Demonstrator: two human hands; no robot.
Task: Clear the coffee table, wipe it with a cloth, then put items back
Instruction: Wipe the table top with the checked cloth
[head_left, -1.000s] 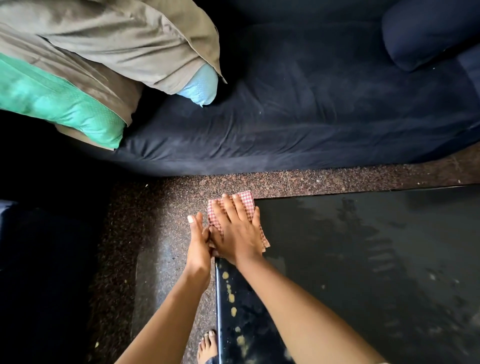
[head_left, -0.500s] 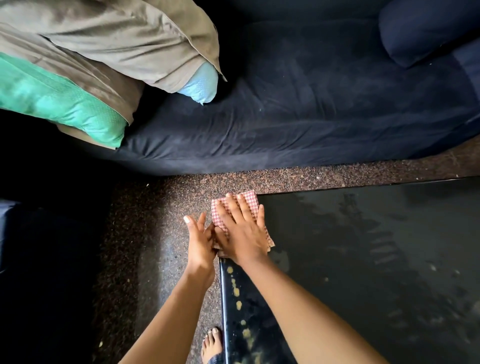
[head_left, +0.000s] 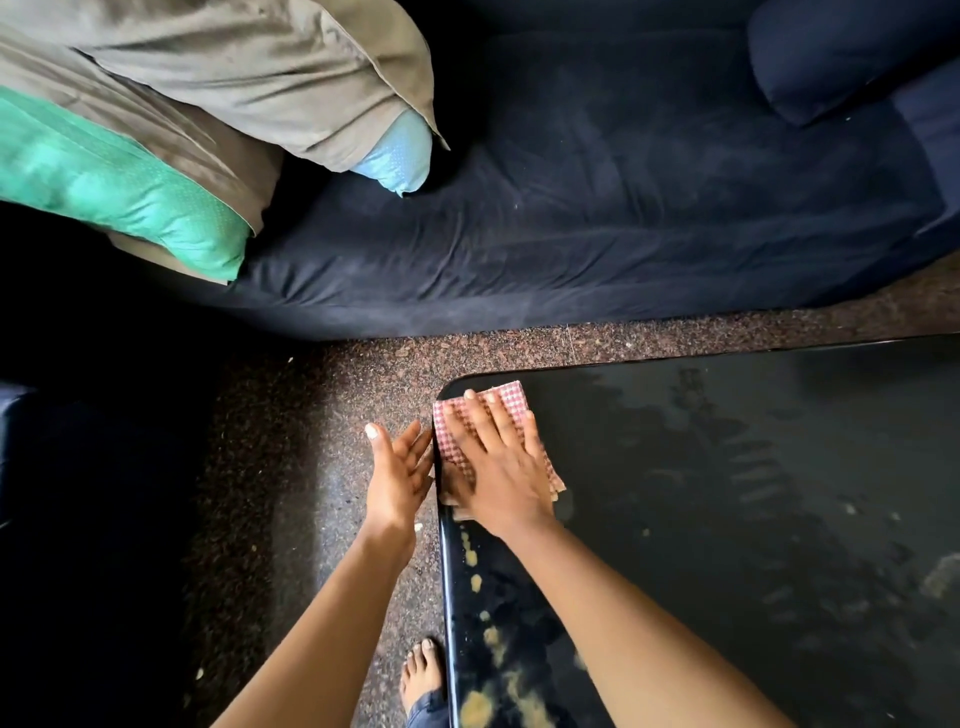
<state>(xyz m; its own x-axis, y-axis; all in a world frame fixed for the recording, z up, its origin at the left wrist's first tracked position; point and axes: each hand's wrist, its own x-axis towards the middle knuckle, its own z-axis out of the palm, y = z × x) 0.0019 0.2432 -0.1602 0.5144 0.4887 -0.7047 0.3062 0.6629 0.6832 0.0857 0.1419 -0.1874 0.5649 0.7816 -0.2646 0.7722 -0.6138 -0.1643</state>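
A glossy black coffee table (head_left: 753, 467) fills the lower right. At its far left corner lies a folded red-and-white checked cloth (head_left: 457, 436). My right hand (head_left: 493, 467) presses flat on the cloth with straight, spread fingers. My left hand (head_left: 397, 475) is held open and cupped beside the table's left edge, just off the top, palm facing the cloth. Yellowish crumbs (head_left: 475, 582) dot the table top along its left edge, nearer to me.
A dark blue sofa (head_left: 623, 208) runs along the far side of a speckled brown floor (head_left: 311, 415). Beige, green and light blue pillows (head_left: 156, 130) pile at its left. My bare foot (head_left: 421, 670) stands by the table's left edge.
The view has shifted so the table's rounded corner now shows. My right hand and cloth sit a little further onto the table top, and my left hand has opened slightly away from it.
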